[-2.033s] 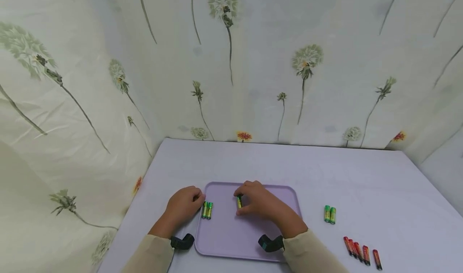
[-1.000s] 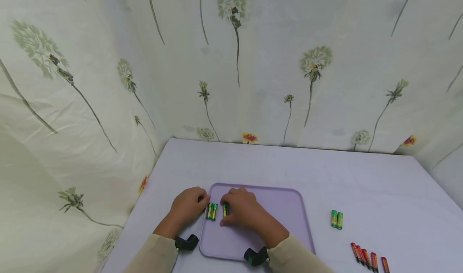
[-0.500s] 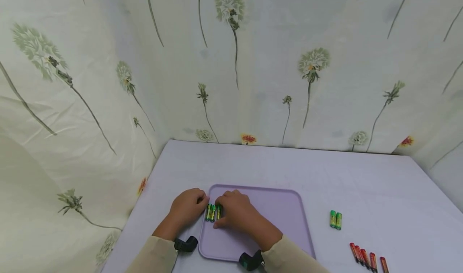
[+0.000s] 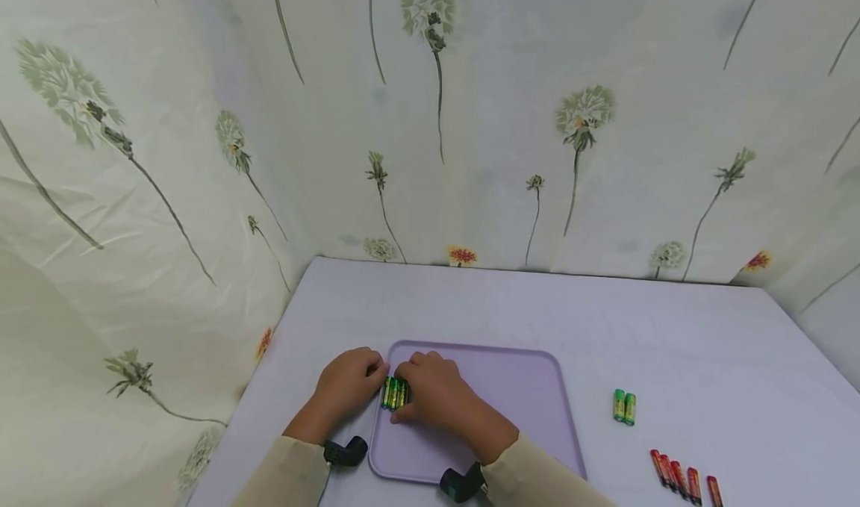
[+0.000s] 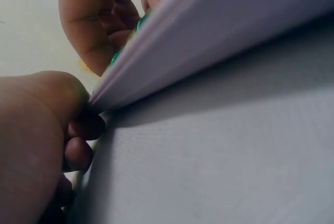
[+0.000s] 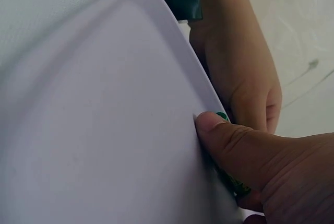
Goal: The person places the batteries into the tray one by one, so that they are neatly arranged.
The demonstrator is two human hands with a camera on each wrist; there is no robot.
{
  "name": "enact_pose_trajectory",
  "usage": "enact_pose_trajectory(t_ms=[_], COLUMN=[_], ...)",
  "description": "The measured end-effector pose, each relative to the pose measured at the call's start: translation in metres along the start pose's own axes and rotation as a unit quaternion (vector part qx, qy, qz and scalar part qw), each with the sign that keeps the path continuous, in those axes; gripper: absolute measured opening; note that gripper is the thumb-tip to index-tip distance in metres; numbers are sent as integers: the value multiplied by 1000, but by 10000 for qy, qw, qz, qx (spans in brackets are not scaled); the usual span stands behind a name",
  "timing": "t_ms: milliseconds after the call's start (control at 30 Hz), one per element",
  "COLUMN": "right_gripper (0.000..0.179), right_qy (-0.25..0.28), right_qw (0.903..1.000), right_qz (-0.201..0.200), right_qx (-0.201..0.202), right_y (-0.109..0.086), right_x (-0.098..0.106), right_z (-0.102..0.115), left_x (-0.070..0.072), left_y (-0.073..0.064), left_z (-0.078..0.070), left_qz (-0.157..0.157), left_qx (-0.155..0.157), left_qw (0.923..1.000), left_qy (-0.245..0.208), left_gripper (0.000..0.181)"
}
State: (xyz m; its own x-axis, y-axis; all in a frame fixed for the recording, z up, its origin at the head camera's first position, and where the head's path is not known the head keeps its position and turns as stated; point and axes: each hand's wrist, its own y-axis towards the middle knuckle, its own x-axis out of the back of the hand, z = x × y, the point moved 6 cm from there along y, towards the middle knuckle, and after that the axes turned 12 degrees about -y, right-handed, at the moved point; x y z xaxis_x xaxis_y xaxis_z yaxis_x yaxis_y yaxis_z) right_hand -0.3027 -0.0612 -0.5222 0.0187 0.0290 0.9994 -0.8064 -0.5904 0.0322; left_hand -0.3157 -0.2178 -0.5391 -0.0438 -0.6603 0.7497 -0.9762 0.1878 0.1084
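Observation:
On the left side of the lilac tray point(image 4: 484, 417), three green-and-yellow batteries point(image 4: 387, 393) lie side by side, close together. My right hand point(image 4: 435, 395) pinches the rightmost one between thumb and fingertips, against the other two. The right wrist view shows its thumb point(image 6: 232, 140) along a battery point(image 6: 236, 183), which it partly hides. At the tray's left rim is my left hand point(image 4: 348, 381), fingers curled. In the left wrist view, its thumb point(image 5: 62, 93) and curled fingers pinch the tray edge point(image 5: 125, 80).
Two green batteries point(image 4: 624, 407) lie on the white table point(image 4: 510, 302) right of the tray. Nearer the front right is a slanted row of several red batteries point(image 4: 678, 478). A flower-patterned curtain point(image 4: 497, 119) hangs behind the table and on its left.
My right hand has moved left across the tray with a green battery and brought it up against the two at the left side. My left hand has stayed at the rim.

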Motion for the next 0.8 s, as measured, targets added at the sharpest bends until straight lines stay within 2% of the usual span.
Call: enact_pose_trajectory(t_ms=[800], right_gripper=[60], right_qy=[113], right_qw=[9998], right_qz=[80], right_qx=[-132], right_y=[-1], right_x=[1], right_z=[0], left_x=[0], left_y=[0], left_z=[0], left_qz=[-9], left_qx=[-31], left_qw=[10000], left_qy=[60], left_gripper=[34])
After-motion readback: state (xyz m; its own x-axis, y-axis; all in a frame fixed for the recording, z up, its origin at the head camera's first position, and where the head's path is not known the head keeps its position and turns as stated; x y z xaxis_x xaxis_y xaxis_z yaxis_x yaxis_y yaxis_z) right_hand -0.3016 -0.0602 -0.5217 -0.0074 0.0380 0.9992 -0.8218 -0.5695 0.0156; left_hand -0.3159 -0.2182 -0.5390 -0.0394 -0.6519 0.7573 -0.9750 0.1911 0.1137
